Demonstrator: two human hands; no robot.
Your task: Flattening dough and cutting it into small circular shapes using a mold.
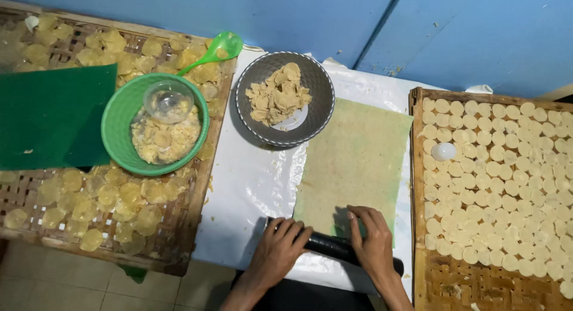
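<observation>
Pressing down at the near edge of the counter [250, 186], the left hand [279, 246] and the right hand [371, 242] rest side by side on a black roller [332, 246], fingers together and curved over its top rather than wrapped around it. The roller lies across the near end of a thin greenish-tan dough sheet [358, 156] spread on white plastic. On the right, a woven bamboo tray [418, 168] carries rows of pale round discs [501, 186] and a small white cup [443, 151]. On the left, another woven tray [179, 239] holds yellowish translucent discs [119, 197], a green cloth [54, 114] and a green bowl [116, 129] with a glass cup inside. Farther off stands a grey bowl [319, 102] of dough scraps, with a green scoop [218, 48] beside it.
</observation>
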